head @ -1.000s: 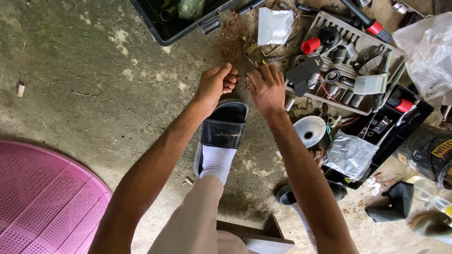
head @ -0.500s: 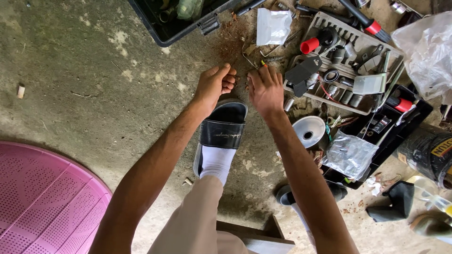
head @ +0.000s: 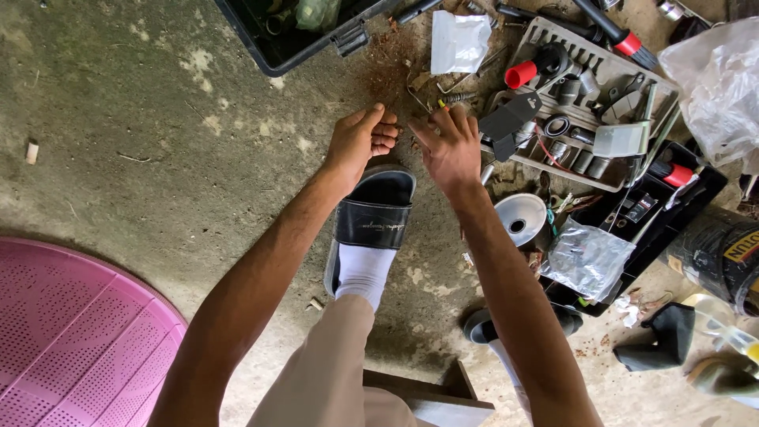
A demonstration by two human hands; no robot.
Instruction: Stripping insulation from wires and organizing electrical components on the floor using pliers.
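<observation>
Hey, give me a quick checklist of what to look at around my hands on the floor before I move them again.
1. Left hand curled loosely; contents: cannot tell.
2. Right hand open over small screws and debris: ok.
3. Grey parts tray right beside the right hand: ok.
4. Black sandal directly below both hands: not ok.
5. Tape roll by the right forearm: ok.
</observation>
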